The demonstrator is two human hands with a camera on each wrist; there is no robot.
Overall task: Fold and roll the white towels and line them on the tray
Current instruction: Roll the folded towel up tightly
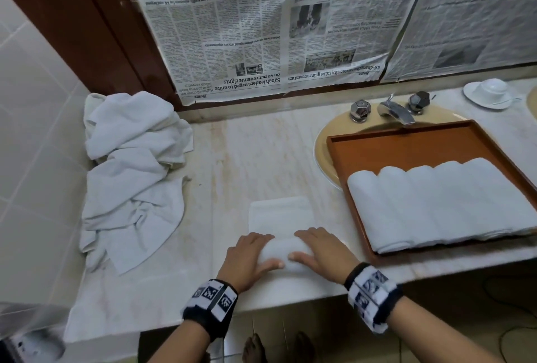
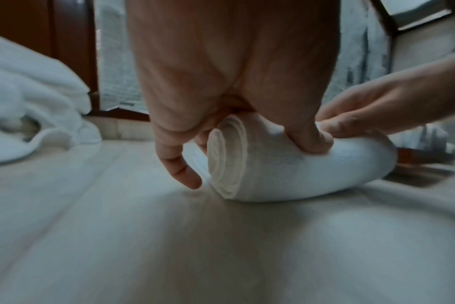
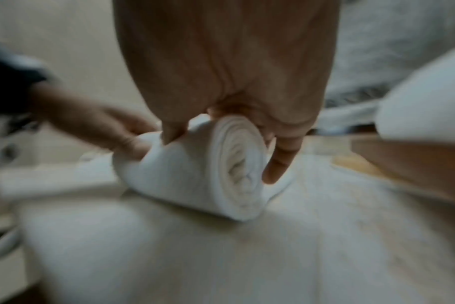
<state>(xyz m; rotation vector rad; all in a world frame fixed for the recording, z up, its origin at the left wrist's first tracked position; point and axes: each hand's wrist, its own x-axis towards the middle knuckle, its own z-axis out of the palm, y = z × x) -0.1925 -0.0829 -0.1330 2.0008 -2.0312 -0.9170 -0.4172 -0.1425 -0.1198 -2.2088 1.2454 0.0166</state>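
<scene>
Five rolled towels (image 1: 441, 203) line the tray (image 1: 406, 145); both hands, left hand (image 1: 250, 258) and right hand (image 1: 322, 255), clasp a half-rolled towel (image 1: 283, 246); a heap of unfolded towels (image 1: 130, 174) waits.

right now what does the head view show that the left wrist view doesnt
Only the head view shows the row of five rolled towels on the tray, the faucet and the flat unrolled tail of the towel. Only the left wrist view shows the spiral end of the roll. Both show the left hand and right hand curled on the towel being rolled, and the pile of loose towels.
</scene>
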